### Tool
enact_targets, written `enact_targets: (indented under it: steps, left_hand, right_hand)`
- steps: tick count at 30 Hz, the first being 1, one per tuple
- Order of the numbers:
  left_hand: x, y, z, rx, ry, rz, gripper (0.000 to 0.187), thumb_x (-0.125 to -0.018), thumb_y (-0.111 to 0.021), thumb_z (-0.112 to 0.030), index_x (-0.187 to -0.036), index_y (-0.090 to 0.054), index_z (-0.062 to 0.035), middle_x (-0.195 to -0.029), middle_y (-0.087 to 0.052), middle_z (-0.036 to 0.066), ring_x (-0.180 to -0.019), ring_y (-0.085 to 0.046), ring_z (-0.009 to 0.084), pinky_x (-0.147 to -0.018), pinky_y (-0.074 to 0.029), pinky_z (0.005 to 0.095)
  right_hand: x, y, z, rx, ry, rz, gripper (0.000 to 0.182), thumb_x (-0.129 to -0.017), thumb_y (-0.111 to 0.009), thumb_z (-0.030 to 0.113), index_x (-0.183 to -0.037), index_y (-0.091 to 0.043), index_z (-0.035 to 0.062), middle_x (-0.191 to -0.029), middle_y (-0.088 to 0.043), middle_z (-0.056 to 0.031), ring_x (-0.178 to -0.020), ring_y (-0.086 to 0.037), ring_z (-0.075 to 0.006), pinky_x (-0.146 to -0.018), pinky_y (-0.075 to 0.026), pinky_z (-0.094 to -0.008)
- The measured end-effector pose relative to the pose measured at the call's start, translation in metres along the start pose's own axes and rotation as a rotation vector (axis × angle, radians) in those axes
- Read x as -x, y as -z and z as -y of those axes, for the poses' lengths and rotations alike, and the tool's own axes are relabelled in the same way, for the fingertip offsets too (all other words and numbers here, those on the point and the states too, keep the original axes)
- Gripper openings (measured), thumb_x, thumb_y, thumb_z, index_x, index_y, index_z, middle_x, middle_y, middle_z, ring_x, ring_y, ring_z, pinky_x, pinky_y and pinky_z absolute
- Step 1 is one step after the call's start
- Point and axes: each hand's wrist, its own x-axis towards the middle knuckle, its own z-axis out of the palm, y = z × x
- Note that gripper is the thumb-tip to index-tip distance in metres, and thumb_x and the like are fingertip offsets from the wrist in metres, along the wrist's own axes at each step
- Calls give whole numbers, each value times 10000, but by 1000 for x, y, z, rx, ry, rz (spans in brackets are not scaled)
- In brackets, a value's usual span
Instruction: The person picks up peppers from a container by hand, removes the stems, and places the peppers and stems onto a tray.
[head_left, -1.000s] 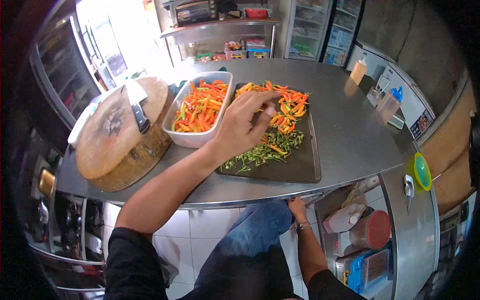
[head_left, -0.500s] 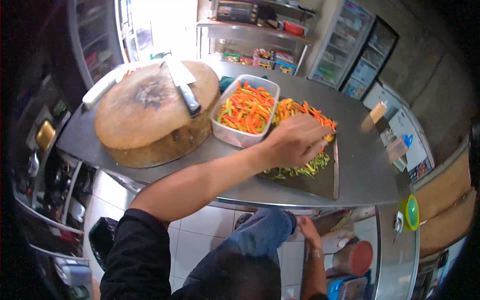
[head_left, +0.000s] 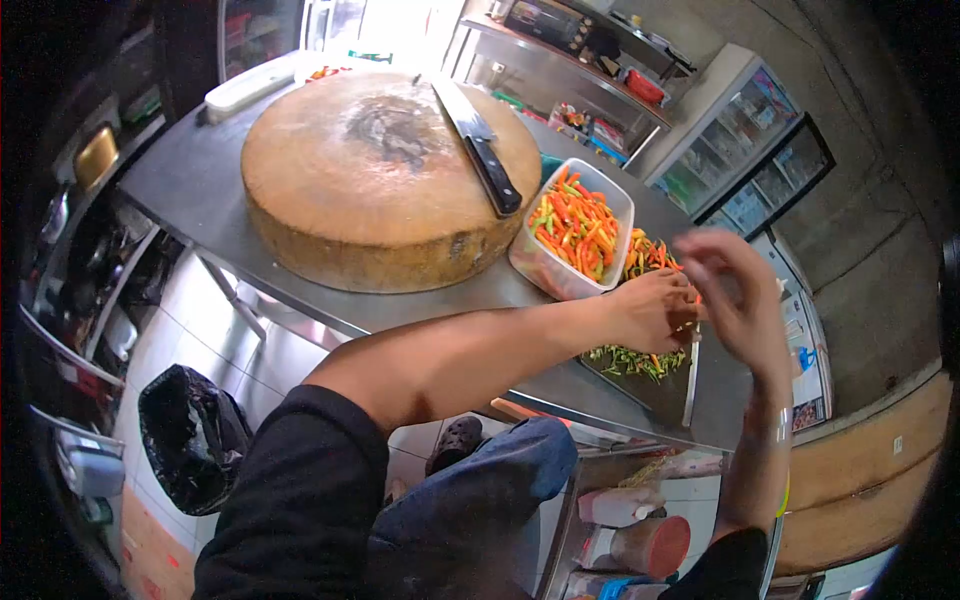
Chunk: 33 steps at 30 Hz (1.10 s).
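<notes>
My left hand point(head_left: 655, 310) reaches over the tray point(head_left: 660, 397), its fingers curled together. What they hold, if anything, is hidden; red-orange chili peppers point(head_left: 650, 256) show just behind. My right hand point(head_left: 738, 290) is raised close to the left fingertips, blurred, with a gap between thumb and fingers. Small green chili stems point(head_left: 635, 362) lie spread on the tray below my left hand. Left of the tray stands a clear plastic container point(head_left: 545, 270) filled with orange, red and green chili peppers point(head_left: 580, 225).
A thick round wooden chopping block point(head_left: 340, 215) sits on the metal table point(head_left: 180, 190), with a black-handled knife point(head_left: 490, 170) across it. A white tray point(head_left: 250, 92) lies behind. A black-lined bin point(head_left: 190, 440) stands on the floor at left. Tubs point(head_left: 650, 545) sit on the lower shelf.
My right hand has come up from beside my knee to near the left hand. The view has turned, so the block and container appear further right. My left hand stays over the tray.
</notes>
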Motion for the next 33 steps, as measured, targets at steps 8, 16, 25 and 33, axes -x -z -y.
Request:
enact_targets:
  steps: [8,16,25,33]
  left_hand:
    - [2,13,-8,46,182,321,393,-916,-540,-404,-1024,-677,-52,-977,-682,181,-1003,-630,357,-922,-470,475]
    - [4,-2,-2,7,44,175,371,-877,-569,-380,-796,-703,-44,-786,-669,177,-782,-650,367,-811,-517,446]
    - [5,6,-6,-4,100,286,368,-871,-541,-348,-1006,-686,-39,-1037,-677,209,-965,-649,384,-908,-484,486]
    - [-19,69,-37,-47,301,694,386,-897,-487,-354,-963,-719,-52,-1004,-702,184,-977,-654,353,-939,-469,471]
  right_hand:
    - [-116,-97,-116,149,331,522,306,-826,-753,127,-1086,-611,49,-1127,-575,-114,-930,-623,-234,-793,-519,-347]
    - [-161,-108,-149,115,27,365,335,-931,-597,138,-1254,-598,49,-1166,-618,-185,-1007,-620,-297,-888,-505,-359]
    - [-162,-98,-71,323,-348,1030,464,-1008,-538,335,-1372,-481,53,-1321,-550,-189,-1181,-555,-250,-1006,-441,-343]
    - [-146,-109,-65,345,-148,811,603,-1036,-373,446,-1369,-421,-54,-1448,-387,-304,-1362,-391,-378,-1122,-333,-394]
